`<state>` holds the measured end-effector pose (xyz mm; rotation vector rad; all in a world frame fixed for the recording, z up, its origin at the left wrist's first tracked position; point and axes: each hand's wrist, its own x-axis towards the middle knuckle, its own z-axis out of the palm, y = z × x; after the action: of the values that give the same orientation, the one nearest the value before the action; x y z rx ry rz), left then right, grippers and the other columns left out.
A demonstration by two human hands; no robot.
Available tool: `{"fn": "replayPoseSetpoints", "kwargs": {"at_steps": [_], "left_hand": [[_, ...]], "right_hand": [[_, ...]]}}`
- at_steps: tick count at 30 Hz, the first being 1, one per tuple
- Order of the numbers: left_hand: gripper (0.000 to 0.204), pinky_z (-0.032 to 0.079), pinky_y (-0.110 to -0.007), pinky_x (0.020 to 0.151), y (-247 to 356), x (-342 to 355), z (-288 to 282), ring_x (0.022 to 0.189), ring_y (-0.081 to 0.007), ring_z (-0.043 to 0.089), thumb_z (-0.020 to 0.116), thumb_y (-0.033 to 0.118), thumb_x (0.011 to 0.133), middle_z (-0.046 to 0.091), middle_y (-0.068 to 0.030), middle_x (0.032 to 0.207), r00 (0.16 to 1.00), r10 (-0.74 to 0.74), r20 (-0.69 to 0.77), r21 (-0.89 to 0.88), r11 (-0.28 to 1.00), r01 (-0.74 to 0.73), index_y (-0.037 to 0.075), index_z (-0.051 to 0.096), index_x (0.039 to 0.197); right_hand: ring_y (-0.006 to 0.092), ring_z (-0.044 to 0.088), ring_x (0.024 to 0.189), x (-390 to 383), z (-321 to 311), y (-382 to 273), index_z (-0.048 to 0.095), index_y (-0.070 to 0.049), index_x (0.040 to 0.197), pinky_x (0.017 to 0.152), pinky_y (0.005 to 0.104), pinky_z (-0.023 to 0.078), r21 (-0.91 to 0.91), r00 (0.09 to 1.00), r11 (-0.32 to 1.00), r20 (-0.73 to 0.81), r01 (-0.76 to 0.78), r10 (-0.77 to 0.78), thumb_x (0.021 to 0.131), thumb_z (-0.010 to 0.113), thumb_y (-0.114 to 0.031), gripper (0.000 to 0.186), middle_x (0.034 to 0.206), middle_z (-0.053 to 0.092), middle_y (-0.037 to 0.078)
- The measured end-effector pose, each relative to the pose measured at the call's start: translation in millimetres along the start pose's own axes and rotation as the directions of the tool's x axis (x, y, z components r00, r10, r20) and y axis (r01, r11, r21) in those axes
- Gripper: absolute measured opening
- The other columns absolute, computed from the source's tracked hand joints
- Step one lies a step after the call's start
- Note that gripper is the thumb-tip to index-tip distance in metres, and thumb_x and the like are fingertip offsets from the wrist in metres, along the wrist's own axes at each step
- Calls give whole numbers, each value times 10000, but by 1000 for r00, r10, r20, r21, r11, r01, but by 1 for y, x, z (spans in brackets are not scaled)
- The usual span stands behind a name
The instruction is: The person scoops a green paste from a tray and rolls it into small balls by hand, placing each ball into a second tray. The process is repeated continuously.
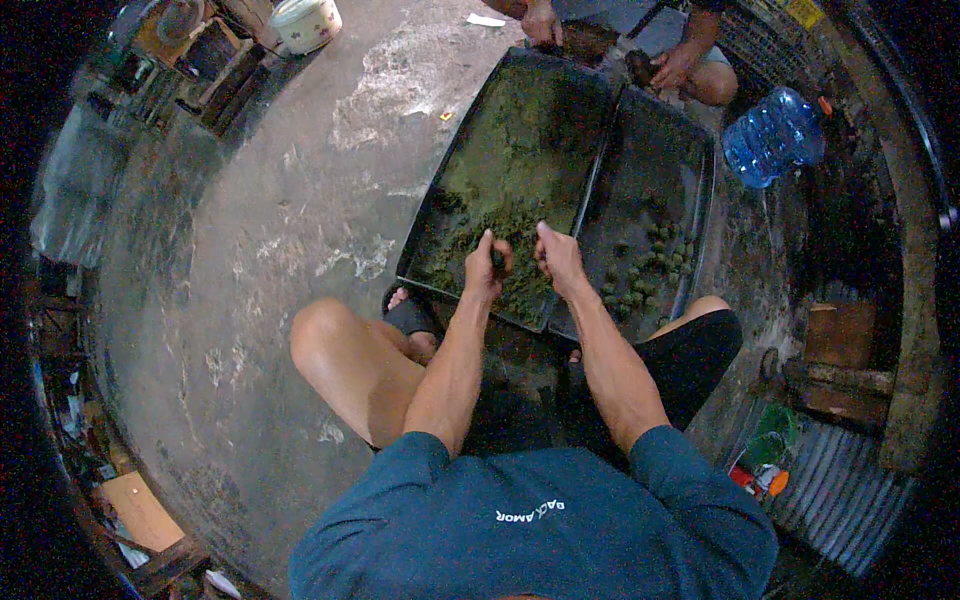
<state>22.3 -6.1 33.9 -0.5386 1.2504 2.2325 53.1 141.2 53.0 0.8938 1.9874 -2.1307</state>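
My left hand [484,268] is closed around a small dark clump [498,261], above the near part of a black tray [415,225] spread with crumbly dark-green material [515,130]. Close beside it, over the same tray, my right hand [562,263] is curled with the thumb up; whatever its fingers hold is hidden. The material looks loose and heaped near both hands. To the right, a second black tray [640,150] holds several small greenish balls [640,275] in its nearer half.
Another person's hands [543,25] [680,66] are at the trays' far edge. A blue water jug [772,137] lies right of the trays. At far left stands a white bucket [305,25]. My bent knees flank the trays on a worn concrete floor [260,230]. Corrugated sheet [845,505] lies lower right.
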Motion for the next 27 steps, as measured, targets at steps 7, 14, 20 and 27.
{"fn": "replayPoseSetpoints", "kwargs": {"at_steps": [7, 14, 20, 27], "left_hand": [[416, 304, -237, 381, -17, 18, -40, 451, -107, 425, 447, 439, 900, 546, -43, 617, 952, -9, -307, -151, 988, -40, 65, 560, 757], [499, 433, -319, 516, -88, 10, -9, 601, -193, 544, 406, 536, 883, 569, -82, 722, 969, -234, -81, 84, 967, 241, 53, 531, 874], [571, 518, -371, 656, -95, -4, 41, 904, -254, 588, 496, 441, 875, 452, -159, 1223, 907, -388, 163, 267, 903, 338, 19, 406, 1250], [315, 516, -310, 625, -67, 45, -59, 842, -210, 595, 493, 237, 881, 525, -81, 974, 956, -218, -194, 78, 969, 236, 21, 480, 1111]], "right_hand": [[115, 504, 517, -18, -15, -7, 521, -106, 760, 407, 218, 333, 370, 957, 894, 233, -253, 175, 902, 466, -436, 363, 708, 569, 41], [129, 447, 423, -17, -66, 71, 509, -71, 678, 368, 279, 319, -131, 938, 932, -129, -338, 322, 889, 470, -428, 417, 580, 497, 37], [306, 576, 905, -14, -140, 40, 572, 23, 981, 819, 386, 432, -584, 598, 812, -652, -3, -466, 853, 501, -173, 245, 964, 607, 167], [348, 562, 877, 38, -35, 83, 601, -1, 936, 764, 447, 447, -963, 990, 237, 120, 133, -69, 798, 525, -124, 199, 980, 598, 174]]}}
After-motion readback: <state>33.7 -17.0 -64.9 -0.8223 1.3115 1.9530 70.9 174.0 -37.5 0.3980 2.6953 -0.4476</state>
